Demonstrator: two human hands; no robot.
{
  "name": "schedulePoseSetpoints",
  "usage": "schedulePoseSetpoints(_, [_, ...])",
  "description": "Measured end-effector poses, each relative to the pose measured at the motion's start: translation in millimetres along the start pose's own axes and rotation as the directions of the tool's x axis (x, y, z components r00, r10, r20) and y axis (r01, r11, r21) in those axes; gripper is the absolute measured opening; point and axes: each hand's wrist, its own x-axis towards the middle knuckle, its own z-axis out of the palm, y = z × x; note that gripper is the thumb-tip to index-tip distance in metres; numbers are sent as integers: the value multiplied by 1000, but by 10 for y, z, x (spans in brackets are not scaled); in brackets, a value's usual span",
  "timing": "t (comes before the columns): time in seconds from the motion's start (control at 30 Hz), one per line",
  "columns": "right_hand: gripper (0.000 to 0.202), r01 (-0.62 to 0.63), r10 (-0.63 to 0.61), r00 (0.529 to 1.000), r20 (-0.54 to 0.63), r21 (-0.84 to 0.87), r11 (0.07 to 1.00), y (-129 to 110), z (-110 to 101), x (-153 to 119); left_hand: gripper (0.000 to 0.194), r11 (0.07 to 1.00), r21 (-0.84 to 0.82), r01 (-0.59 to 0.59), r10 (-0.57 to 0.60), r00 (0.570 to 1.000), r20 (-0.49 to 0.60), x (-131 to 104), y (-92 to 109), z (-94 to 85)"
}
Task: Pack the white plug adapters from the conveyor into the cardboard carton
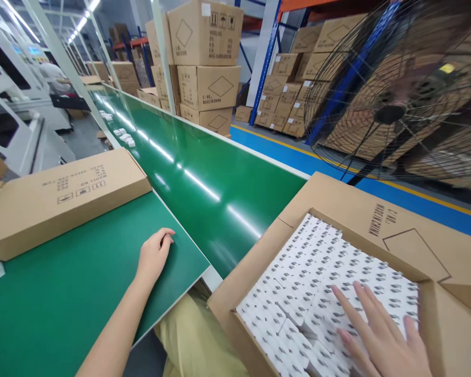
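Stacked boxes point(208, 39) stand beyond a long green belt point(212, 157), which runs alongside the green counter point(70, 298). Left hand point(155, 254): half curled near the counter's corner, with nothing visible in it (whether it is fully closed cannot be told), apparently resting. Right hand point(388, 335): open, fingers spread over the white packs point(298, 272) inside the open box point(267, 248); blur hides the contact. Packs sit in tight rows, with a few gaps, probably so that they brace one another; flaps point(353, 209) lie folded outward, presumably to leave the packs within reach.
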Motion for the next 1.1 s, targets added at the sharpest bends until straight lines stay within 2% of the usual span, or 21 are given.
schedulePoseSetpoints(0.07, [54,-21,21,996,90,-5,1000,116,64,77,27,1000,-6,1,-1,1000,1,-3,-1,1])
schedulePoseSetpoints(0.17, [55,9,-12,982,190,17,1000,187,147,131,27,1000,-5,3,-3,1000,6,-5,-4,2])
schedulePoseSetpoints(0.4, [55,20,-19,993,119,-6,1000,233,162,131,27,1000,4,-11,11,1000,24,-10,-22,3])
schedulePoseSetpoints(0.57, [55,40,-41,978,206,7,999,309,189,151,26,1000,9,-20,19,999,32,-11,-18,4])
schedulePoseSetpoints(0.67, [58,16,-19,983,183,21,1000,305,188,177,26,1000,15,-22,21,999,32,-9,-26,7])
schedulePoseSetpoints(0.8, [55,59,-76,979,188,95,994,347,183,96,26,999,13,-36,36,999,41,-4,-50,20])
schedulePoseSetpoints(0.97, [60,-166,152,960,236,42,985,593,271,26,26,999,14,-47,46,998,33,-3,-70,36])
schedulePoseSetpoints(1.1, [68,-331,295,915,274,93,939,605,258,158,26,999,16,-52,51,998,36,-8,-71,37])
